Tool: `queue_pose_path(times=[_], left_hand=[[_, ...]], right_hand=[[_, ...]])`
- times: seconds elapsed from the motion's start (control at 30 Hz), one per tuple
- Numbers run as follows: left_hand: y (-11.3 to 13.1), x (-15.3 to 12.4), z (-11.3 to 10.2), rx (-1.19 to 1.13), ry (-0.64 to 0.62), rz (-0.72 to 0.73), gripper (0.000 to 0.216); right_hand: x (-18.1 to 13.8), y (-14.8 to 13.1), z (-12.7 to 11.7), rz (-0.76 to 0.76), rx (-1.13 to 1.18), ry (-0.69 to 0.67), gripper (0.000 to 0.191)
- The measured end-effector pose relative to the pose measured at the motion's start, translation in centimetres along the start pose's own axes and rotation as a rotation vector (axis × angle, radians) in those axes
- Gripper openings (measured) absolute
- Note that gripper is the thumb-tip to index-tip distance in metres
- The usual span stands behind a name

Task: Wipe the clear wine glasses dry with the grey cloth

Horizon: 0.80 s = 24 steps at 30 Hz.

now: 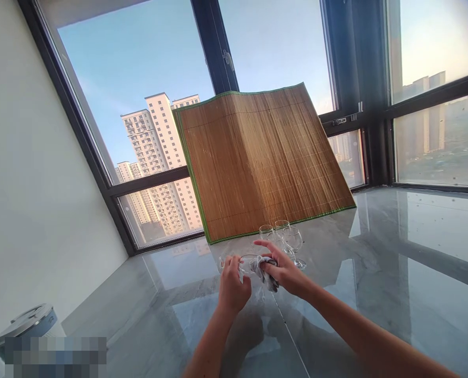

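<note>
My left hand (232,286) is closed around a clear wine glass (246,262) held on its side above the glossy marble floor. My right hand (284,269) pinches a grey cloth (266,271) that is pushed against the glass's open end, with the index finger stretched out over the top. Just beyond my hands stand three more clear stemmed glasses (284,237), upright and close together.
A bamboo mat with green edging (257,157) leans against the dark-framed window (218,58) behind the glasses. A round grey lidded container (24,323) sits at the lower left by the white wall. The marble floor (395,273) stretches to the right.
</note>
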<state>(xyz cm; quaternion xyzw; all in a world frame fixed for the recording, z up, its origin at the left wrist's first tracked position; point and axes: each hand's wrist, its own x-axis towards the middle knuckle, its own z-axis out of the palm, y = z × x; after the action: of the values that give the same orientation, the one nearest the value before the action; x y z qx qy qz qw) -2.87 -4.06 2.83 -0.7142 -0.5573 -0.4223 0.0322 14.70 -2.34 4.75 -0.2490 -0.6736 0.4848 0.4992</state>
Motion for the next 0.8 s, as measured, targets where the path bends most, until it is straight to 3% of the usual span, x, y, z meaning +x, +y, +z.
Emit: queue_pose_path(times=[0.3,0.57,0.8], left_hand=[[0.6,-0.1,-0.1,0.042,0.057,0.061,0.038],[0.8,-0.3,0.0,0.015,0.045,0.065,0.04],[0.4,0.3,0.2,-0.166,0.075,-0.006,0.03]], right_hand=[[0.4,1.5,-0.1,-0.106,-0.416,0.053,0.061],[0.2,0.5,0.8,0.127,0.124,-0.079,0.071],[-0.2,-1.2,-0.2,0.177,0.318,-0.107,0.075]])
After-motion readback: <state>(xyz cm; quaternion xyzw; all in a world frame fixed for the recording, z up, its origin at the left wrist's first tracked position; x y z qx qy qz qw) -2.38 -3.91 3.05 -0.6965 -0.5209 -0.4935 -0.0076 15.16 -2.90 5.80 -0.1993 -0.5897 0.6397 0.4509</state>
